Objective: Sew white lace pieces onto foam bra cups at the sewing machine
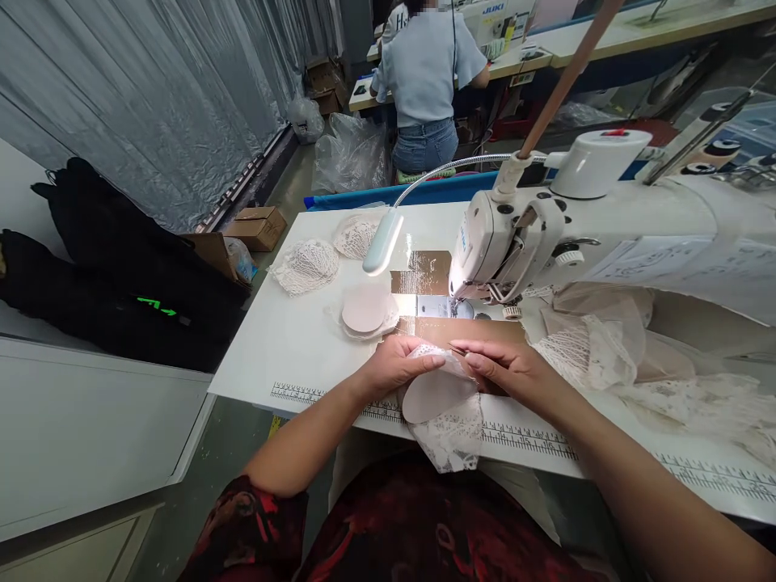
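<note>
My left hand (400, 364) pinches the upper edge of a lace bra cup (442, 436), thumb on top. The cup hangs over the table's front edge, with a smooth pale oval pad (433, 396) on it and the lace trailing below. My right hand (500, 361) is closed at the cup's right side, around a thin pointed metal tool (457, 349) whose kind I cannot make out. The tool's tip points left at the lace edge. Just beyond both hands is the lit needle area of a white sewing machine (478, 242).
Left of the needle lie a cup with a round pad (365, 309) and two lace cups, one a netted cup (312, 265). Lace pieces (606, 352) are heaped at right under the machine arm. A lamp (383, 242) hangs over the table (255, 356). A person (421, 73) sits beyond.
</note>
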{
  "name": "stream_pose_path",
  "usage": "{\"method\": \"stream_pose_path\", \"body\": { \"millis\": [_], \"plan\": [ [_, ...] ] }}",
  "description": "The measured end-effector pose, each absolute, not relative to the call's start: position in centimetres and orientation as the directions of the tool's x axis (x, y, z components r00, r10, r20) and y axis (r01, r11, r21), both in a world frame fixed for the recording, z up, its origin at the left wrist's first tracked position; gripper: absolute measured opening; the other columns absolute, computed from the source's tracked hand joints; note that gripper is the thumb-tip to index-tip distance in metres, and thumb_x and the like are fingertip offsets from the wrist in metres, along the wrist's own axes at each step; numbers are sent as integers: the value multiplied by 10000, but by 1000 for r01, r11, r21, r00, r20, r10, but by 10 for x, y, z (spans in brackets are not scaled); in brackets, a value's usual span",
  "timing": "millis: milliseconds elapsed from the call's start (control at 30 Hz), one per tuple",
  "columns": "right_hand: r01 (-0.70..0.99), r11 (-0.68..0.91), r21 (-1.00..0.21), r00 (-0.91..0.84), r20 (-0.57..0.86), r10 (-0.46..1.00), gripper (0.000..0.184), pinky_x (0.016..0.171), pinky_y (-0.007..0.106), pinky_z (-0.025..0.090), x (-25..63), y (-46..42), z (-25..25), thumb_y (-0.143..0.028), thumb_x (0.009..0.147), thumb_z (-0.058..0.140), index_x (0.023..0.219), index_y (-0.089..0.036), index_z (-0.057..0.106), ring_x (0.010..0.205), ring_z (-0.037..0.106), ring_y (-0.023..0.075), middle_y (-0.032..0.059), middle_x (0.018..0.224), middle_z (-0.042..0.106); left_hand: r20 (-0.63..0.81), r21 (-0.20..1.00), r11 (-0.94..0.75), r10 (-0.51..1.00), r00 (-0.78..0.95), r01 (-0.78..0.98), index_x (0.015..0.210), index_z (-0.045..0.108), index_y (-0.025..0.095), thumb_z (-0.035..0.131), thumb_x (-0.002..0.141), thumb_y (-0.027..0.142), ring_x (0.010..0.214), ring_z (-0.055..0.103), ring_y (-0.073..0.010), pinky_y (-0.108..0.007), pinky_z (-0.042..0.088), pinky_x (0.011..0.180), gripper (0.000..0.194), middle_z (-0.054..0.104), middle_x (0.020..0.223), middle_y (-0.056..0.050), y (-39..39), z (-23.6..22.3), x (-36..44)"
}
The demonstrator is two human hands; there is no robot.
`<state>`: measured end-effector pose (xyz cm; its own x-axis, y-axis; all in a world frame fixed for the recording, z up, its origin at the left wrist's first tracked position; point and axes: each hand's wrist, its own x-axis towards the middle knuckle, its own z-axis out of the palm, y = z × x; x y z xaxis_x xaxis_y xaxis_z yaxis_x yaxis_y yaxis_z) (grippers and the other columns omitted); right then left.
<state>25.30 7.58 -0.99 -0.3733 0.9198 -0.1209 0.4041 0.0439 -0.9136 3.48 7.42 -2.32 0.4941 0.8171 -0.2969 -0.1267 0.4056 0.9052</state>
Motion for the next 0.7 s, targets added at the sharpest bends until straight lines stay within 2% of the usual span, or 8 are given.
{"method": "stream_pose_path", "body": {
  "millis": [67, 167, 233, 367, 467, 533, 600, 700],
  "plan": [
    [364, 37, -931, -421, -129, 898, 446, 838, 367, 469, 249, 79, -10, -535, 815, 560, 1101, -212, 673, 975, 617, 247, 73, 1070, 689, -263, 921, 368, 830, 493, -128, 858, 706, 107, 737, 715, 442, 668, 579, -139, -257, 426, 637, 365, 666, 771, -59, 75, -24, 35],
    [375, 41, -926, -492, -162, 856, 424, 702, 321, 482, 245, 82, -6, -520, 821, 560, 1074, -193, 656, 807, 620, 199, 57, 909, 688, -233, 933, 336, 837, 495, -131, 905, 715, 101, 733, 724, 427, 730, 587, -153, -265, 434, 677, 373, 671, 824, -75, 75, -25, 35],
    [405, 78, -911, -506, -152, 849, 387, 652, 303, 471, 241, 83, -3, -509, 831, 552, 1033, -196, 657, 758, 607, 187, 40, 825, 670, -228, 938, 325, 842, 488, -123, 871, 714, 95, 737, 720, 423, 703, 564, -137, -248, 416, 649, 362, 651, 783, -61, 76, -26, 35],
    [388, 162, -908, -494, -56, 868, 316, 698, 307, 469, 234, 82, -3, -476, 862, 518, 959, -213, 665, 814, 610, 191, 46, 887, 677, -227, 942, 317, 846, 482, -112, 775, 695, 87, 735, 717, 433, 598, 493, -94, -218, 360, 565, 353, 584, 660, -21, 77, -29, 37],
    [369, 130, -920, -446, -52, 893, 319, 703, 314, 475, 233, 82, -9, -479, 872, 500, 927, -207, 658, 798, 612, 189, 47, 875, 677, -206, 952, 288, 850, 485, -101, 859, 710, 97, 710, 739, 446, 683, 553, -131, -237, 411, 626, 369, 640, 772, -59, 76, -27, 36],
    [369, 86, -926, -379, -66, 923, 332, 690, 322, 491, 235, 81, -12, -495, 865, 503, 941, -201, 637, 780, 623, 195, 49, 859, 676, -198, 976, 219, 844, 498, 16, 899, 716, 113, 669, 766, 475, 708, 571, -152, -249, 424, 637, 388, 657, 809, -69, 75, -19, 31],
    [408, 112, -906, -309, -21, 951, 334, 733, 336, 504, 237, 80, -14, -487, 846, 535, 1005, -204, 615, 842, 638, 213, 61, 932, 684, -149, 971, 46, 880, 451, 233, 884, 724, 132, 643, 781, 486, 677, 558, -154, -253, 417, 623, 377, 649, 762, -58, 77, -7, 22],
    [534, 355, -767, -374, 162, 913, 351, 786, 329, 490, 235, 74, -15, -372, 827, 574, 1144, -220, 584, 946, 631, 223, 77, 1077, 673, 64, 838, -205, 957, 283, 506, 886, 728, 163, 612, 814, 441, 691, 551, -162, -263, 418, 662, 310, 641, 754, -53, 89, 13, 5]
  ]
}}
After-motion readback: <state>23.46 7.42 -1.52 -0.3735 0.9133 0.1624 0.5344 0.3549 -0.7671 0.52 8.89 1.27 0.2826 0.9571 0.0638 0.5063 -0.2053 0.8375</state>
